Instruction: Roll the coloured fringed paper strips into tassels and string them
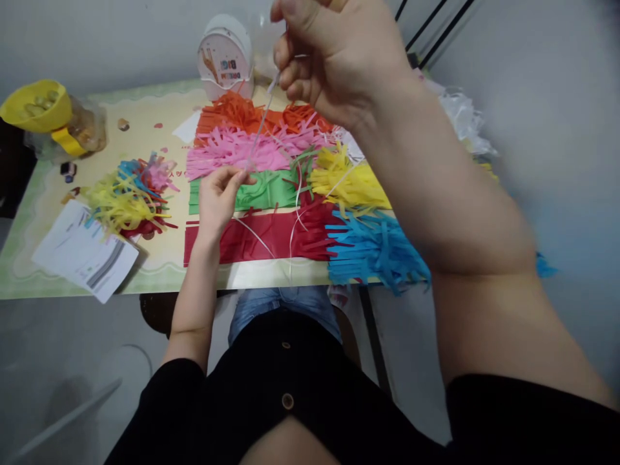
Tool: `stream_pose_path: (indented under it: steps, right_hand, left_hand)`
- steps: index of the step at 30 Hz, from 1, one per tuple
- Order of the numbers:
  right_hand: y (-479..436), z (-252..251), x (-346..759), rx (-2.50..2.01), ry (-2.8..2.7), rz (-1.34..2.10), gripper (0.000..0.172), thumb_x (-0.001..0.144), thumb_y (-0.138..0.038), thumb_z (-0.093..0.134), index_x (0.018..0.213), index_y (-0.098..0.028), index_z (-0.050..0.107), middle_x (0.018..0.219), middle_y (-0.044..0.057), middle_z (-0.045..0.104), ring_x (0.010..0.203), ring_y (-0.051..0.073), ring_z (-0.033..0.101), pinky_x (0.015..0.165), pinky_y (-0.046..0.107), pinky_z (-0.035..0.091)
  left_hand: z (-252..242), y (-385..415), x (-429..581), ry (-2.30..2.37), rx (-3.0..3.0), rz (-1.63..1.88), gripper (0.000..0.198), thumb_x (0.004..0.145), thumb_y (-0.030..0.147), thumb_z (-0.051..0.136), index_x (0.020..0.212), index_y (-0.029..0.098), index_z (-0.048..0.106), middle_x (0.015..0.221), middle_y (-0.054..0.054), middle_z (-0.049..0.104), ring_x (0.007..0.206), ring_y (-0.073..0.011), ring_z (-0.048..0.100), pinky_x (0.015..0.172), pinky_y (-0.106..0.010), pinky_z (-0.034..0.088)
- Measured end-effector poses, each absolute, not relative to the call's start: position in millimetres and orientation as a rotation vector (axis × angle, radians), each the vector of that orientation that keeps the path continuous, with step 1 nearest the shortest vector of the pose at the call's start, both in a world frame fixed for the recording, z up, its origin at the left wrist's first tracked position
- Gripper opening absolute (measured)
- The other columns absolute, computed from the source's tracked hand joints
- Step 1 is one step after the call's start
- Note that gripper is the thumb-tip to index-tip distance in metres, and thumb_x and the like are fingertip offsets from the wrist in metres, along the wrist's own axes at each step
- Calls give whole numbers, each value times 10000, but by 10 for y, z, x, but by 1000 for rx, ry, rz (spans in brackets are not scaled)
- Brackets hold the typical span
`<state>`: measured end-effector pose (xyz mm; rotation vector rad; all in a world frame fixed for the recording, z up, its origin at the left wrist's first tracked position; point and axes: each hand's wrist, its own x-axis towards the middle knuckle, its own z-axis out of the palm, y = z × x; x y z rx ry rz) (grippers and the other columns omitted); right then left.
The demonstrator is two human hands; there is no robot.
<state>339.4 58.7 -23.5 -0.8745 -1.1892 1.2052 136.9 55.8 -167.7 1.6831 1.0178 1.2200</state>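
Observation:
A thin white string (263,123) runs taut and slanting between my hands. Its lower part is pinched by my left hand (219,197), low over the green fringed paper (271,190). High up near the top edge, my right hand (322,58) has its fingers curled closed at the string's upper end; the exact grip is partly hidden. Loose string lies across the dark red fringed paper (256,237) and hangs off the table's front edge. Pink fringed paper (217,155) and orange fringed paper (223,116) lie behind, with yellow (349,181) and blue fringed paper (372,245) at the right.
On the table's left are a bundle of multicoloured fringe (123,197), a white printed sheet (87,248) and a yellow bowl (36,106). A white and pink container (225,58) stands at the back. White stringy material (462,119) lies at the right by the wall.

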Motion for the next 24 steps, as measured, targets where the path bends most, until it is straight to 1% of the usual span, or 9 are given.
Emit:
stream_pose_path:
  steps: [3,6,10,13,17,19,21,22,24]
  right_hand:
    - [540,-211,3305,-866,-1233,1168,228,1119,-174,424,917,-170,529,530,-115,647,432,40,583,404,89,408]
    - [424,-366,3267,-903,-1247,1088,285,1066,-63,484,820,-190,553,442,-130,516,355,33,395,367,131,263]
    - [357,-905,3373,-1096,-1230,1125,256,938,30,548,820,-177,642,486,-83,463,435,52,392,474,222,277]
    - [333,-1303,3409,-1108,-1171,1222,179,792,-159,784,772,-212,614,578,-41,504,507,89,430,505,262,293]
    - [172,-1530,3330,-1069,-1268,1209,336,690,-387,906,831,-249,635,641,-23,525,535,122,448,520,293,301]
    - [88,-1553,3274,-1087,-1307,1217,313,728,-418,890,879,-265,662,647,-21,538,539,130,461,531,304,309]
    - [39,-1564,3227,-1092,-1334,1263,289,752,-441,874,895,-280,681,646,-21,547,545,136,474,536,309,313]
    - [28,-1573,3210,-1090,-1349,1284,280,759,-451,869,898,-288,689,644,-22,549,547,138,479,536,312,315]
    - [25,-1599,3192,-1091,-1373,1306,263,765,-462,861,898,-301,700,645,-21,554,546,144,486,534,317,325]
  left_hand:
    - [-1776,436,1311,1036,1763,1109,401,937,561,683,865,173,757,879,-68,811,807,-165,741,783,-263,583]
    - [-1851,349,1005,1046,1869,874,412,955,532,645,1088,168,787,1114,-106,815,974,-202,757,872,-288,578]
    - [-1805,473,170,1687,2022,755,288,969,338,590,1097,175,791,1141,-127,810,1019,-257,746,926,-374,566]
    - [-1671,647,-428,2252,2075,668,328,1002,257,473,1058,193,790,1156,-173,785,1062,-329,710,956,-499,528]
    - [-1674,720,-730,2039,2237,336,181,875,231,673,987,216,814,1141,-140,775,1177,-344,663,1063,-502,479]
    - [-1769,695,-760,1930,2342,114,373,785,190,740,1152,215,800,1349,-160,704,1324,-400,578,1130,-554,419]
    - [-1861,698,-806,1937,2425,-74,556,832,170,664,1386,215,695,1574,-200,532,1456,-452,447,1161,-620,348]
    - [-1891,721,-844,1965,2427,-150,571,872,159,595,1439,195,652,1597,-223,499,1466,-451,434,1154,-619,345]
    - [-1900,807,-937,2009,2357,-227,512,908,154,514,1392,138,678,1470,-254,604,1368,-404,539,1099,-534,413]
